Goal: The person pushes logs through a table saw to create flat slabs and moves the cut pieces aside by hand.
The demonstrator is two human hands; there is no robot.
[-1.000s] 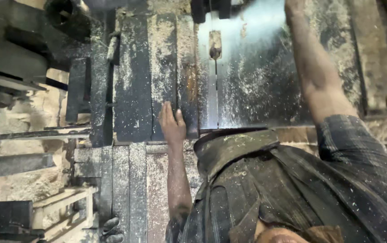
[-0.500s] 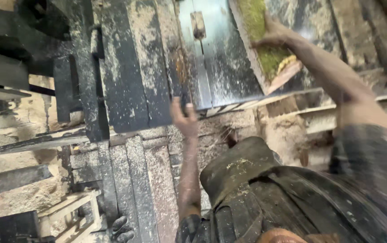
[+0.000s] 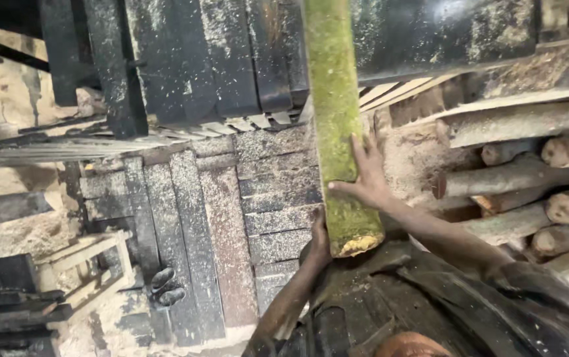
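A long green, moss-covered log [image 3: 334, 99] runs from the top of the view down toward my body, its cut end pale yellow near my chest. My right hand [image 3: 365, 177] grips its right side, fingers spread over the bark. Against its lower left side, close to the cut end, sits my left hand [image 3: 320, 239], holding it from beneath. The log hangs over the dark sawdust-covered saw table [image 3: 218, 59] and the plank floor.
A stack of rough pale logs [image 3: 549, 198] lies at the right. Dark dusty floor planks [image 3: 231, 218] run below the table. A small wooden frame [image 3: 92, 271] and a pair of dark sandals [image 3: 165, 287] sit at lower left. Sawdust heaps lie at the left.
My right hand has pulled the green log off the far table toward my body. My left hand has left the table edge and gone to the log's near end. The view has tilted down.
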